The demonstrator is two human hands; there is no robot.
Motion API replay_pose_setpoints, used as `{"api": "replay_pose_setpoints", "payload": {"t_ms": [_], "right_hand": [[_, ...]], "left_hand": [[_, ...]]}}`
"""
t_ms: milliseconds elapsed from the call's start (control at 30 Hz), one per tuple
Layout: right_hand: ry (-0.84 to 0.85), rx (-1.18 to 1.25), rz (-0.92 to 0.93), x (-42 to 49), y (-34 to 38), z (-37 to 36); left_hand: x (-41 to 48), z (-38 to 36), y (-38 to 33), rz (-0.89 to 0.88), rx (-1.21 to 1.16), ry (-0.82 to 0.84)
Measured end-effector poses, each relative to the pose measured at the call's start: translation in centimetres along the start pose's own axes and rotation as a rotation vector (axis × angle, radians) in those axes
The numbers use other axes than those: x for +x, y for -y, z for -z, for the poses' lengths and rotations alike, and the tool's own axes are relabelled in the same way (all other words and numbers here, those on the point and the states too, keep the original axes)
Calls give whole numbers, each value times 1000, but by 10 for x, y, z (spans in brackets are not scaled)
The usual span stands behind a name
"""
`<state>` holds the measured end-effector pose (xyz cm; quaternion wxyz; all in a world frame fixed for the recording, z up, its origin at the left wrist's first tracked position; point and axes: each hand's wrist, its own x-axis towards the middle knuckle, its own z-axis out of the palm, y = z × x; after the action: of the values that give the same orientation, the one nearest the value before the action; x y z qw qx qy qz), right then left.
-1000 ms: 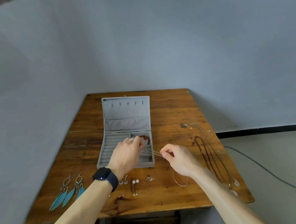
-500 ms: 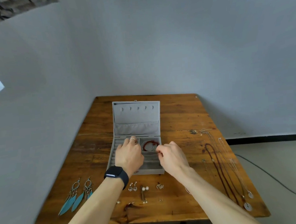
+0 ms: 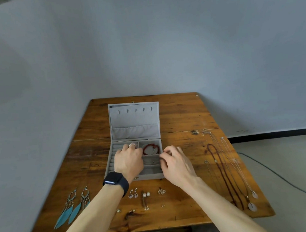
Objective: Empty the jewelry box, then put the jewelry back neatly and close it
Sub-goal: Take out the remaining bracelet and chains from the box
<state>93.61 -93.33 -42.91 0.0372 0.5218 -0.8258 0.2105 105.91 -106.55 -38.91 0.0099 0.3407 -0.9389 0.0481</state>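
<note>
A grey velvet jewelry box (image 3: pixel 134 117) stands open on the wooden table (image 3: pixel 181 114), its lid upright. A red bead bracelet (image 3: pixel 150 149) lies in the back right compartment. My left hand (image 3: pixel 128 161), with a ring and a black watch, rests palm down over the ring rolls, fingers spread and holding nothing. My right hand (image 3: pixel 175 163) is at the box's right edge. Its fingertips pinch a thin wire bracelet (image 3: pixel 150 163) that lies in the middle right compartment.
Two teal feather earrings (image 3: pixel 72 210) lie front left. Several small earrings (image 3: pixel 135 195) and a pearl pair (image 3: pixel 146 195) sit just in front of the box. Several necklaces (image 3: pixel 225 174) are laid out on the right. A cable (image 3: pixel 279 175) crosses the floor beyond the table's right edge.
My right hand has carried the thin bracelet from the table to the box's middle right compartment. The left hand has stayed on the box. The camera has tilted a little.
</note>
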Motion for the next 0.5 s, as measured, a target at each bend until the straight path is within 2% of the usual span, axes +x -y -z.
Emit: {"api": "replay_pose_setpoints", "payload": {"t_ms": [233,400,500], "right_hand": [[41,29,-32,-11,4,0],[47,82,-72,-16,5,2],[-25,186,-106,-29,7,12]], "left_hand": [[-24,-19,8,-6,-106,-94],[-32,-16,5,-41,-90,-40],[-34,-9,0,-20,-154,-36]]}}
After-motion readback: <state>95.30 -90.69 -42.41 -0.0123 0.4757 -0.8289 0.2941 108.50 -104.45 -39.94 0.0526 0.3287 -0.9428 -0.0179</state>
